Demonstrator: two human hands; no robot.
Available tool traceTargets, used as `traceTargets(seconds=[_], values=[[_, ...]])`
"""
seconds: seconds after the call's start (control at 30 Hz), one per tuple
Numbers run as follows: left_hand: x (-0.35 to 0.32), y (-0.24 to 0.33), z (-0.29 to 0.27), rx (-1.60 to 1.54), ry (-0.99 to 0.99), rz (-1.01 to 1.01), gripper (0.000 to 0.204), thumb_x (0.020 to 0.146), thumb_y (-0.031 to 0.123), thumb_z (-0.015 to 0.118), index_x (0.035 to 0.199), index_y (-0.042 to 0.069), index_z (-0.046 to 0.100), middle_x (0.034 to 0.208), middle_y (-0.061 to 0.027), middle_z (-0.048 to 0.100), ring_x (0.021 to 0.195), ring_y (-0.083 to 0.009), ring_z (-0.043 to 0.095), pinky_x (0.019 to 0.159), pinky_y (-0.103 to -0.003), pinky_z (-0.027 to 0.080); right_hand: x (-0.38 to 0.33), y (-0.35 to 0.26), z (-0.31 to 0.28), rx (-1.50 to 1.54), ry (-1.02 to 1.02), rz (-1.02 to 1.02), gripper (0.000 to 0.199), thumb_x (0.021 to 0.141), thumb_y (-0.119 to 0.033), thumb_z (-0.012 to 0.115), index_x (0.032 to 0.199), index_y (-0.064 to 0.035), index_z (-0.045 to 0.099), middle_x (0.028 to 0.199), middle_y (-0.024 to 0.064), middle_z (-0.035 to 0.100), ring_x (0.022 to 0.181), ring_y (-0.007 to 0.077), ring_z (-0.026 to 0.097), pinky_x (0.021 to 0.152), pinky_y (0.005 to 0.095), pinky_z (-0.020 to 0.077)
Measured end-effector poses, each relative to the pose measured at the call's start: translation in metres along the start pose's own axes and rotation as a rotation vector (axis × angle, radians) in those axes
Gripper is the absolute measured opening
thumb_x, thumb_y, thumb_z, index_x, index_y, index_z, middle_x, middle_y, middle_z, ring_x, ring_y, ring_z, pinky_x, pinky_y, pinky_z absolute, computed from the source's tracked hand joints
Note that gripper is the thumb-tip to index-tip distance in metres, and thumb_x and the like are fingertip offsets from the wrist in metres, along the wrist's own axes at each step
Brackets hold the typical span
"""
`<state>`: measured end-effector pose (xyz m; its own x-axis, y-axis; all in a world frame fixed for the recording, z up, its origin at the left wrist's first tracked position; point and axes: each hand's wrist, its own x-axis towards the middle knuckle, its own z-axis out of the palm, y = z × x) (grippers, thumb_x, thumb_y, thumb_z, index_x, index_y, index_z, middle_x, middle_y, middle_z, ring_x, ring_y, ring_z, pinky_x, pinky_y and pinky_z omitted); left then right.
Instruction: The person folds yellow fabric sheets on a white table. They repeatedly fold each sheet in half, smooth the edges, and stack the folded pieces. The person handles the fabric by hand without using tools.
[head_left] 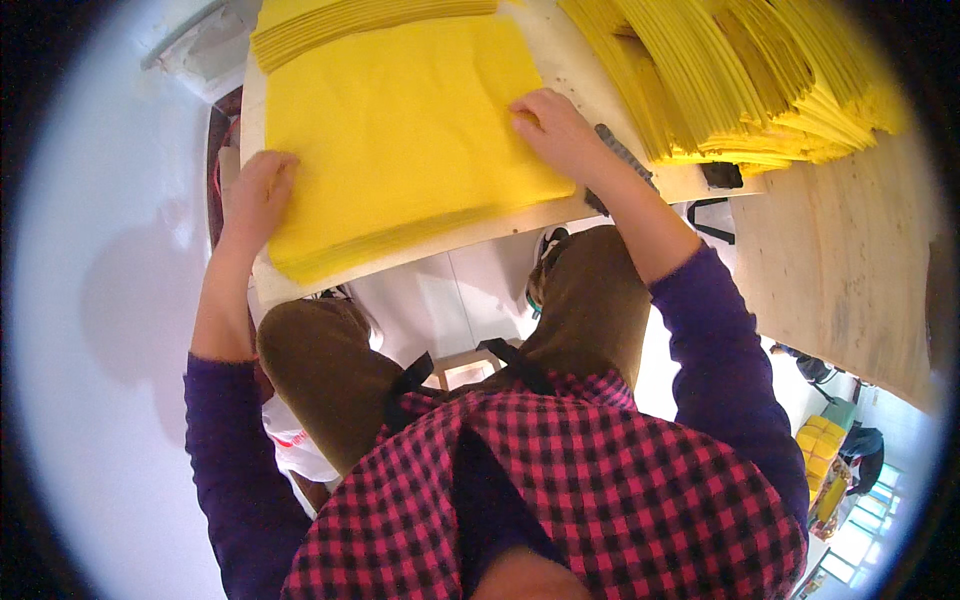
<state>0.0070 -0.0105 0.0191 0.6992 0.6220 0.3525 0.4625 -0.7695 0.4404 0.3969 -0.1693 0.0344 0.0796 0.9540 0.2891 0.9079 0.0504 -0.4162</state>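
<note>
A stack of flat yellow cloth sheets (400, 130) lies in front of me on a pale wooden table (530, 215). Its near edge shows several layers. At the stack's left side, my left hand (262, 195) has its fingers bent in against the cloth edge. Opposite it, my right hand (560, 125) closes thumb and fingers at the right edge of the top sheet. How much cloth sits between the fingers is partly hidden. Beside my right wrist lies a dark grey strip-like object (622, 150), half covered by the forearm.
Thick piles of folded yellow cloth (690, 75) stand at the far right. Another folded yellow pile (370, 22) borders the stack's far edge. A small black object (722, 175) sits at the table's near edge. A white wall (110, 260) rises at left; a wooden board (840, 260) is at right.
</note>
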Motion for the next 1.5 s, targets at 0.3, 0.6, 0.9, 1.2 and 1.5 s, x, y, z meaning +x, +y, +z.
traceTargets(seconds=[0.3,0.6,0.9,1.2,1.5], values=[[0.010,-0.001,-0.012,0.159,0.156,0.130,0.014,0.082,0.004,0.057,0.095,0.002,0.061,0.094,-0.0128,0.064,0.089,-0.0305,0.060,0.077,-0.037,0.044,0.024,0.018,-0.009,-0.033,-0.049,0.084,0.028,0.087,-0.022,0.055,0.100,0.0005,0.063,0.104,0.0194,0.061,0.101,0.0348,0.056,0.090,0.0408,0.0440],[0.014,-0.004,-0.006,-0.049,0.060,-0.050,0.013,0.085,0.007,0.058,0.096,0.001,0.062,0.095,-0.0148,0.063,0.093,-0.0312,0.059,0.082,-0.036,0.045,0.043,0.011,-0.002,-0.033,-0.106,0.192,0.028,0.087,-0.023,0.054,0.099,0.0004,0.064,0.104,0.0197,0.061,0.100,0.0360,0.057,0.088,0.0406,0.0447],[-0.010,0.014,-0.012,-0.030,0.021,-0.026,0.012,0.087,0.009,0.056,0.095,0.001,0.061,0.096,-0.0153,0.062,0.094,-0.0319,0.058,0.083,-0.036,0.045,0.011,0.004,-0.004,-0.007,-0.078,0.048,0.028,0.086,-0.024,0.054,0.096,-0.0001,0.065,0.104,0.0218,0.062,0.097,0.0380,0.058,0.087,0.0439,0.0461],[-0.007,0.004,-0.016,-0.061,0.060,-0.058,0.012,0.088,0.008,0.056,0.096,0.001,0.062,0.097,-0.0145,0.062,0.095,-0.0301,0.058,0.084,-0.036,0.045,0.032,0.012,-0.012,-0.033,-0.103,0.109,0.030,0.088,-0.025,0.054,0.101,0.0015,0.062,0.104,0.0191,0.061,0.101,0.0345,0.057,0.088,0.0389,0.0449],[-0.002,-0.008,-0.011,-0.008,0.056,-0.074,0.015,0.087,0.005,0.054,0.101,0.002,0.061,0.103,-0.0139,0.061,0.102,-0.0299,0.056,0.089,-0.035,0.043,0.023,0.009,-0.009,-0.026,-0.023,0.102,0.032,0.086,-0.025,0.054,0.104,-0.0006,0.064,0.106,0.0213,0.061,0.103,0.0370,0.055,0.092,0.0419,0.0440]])
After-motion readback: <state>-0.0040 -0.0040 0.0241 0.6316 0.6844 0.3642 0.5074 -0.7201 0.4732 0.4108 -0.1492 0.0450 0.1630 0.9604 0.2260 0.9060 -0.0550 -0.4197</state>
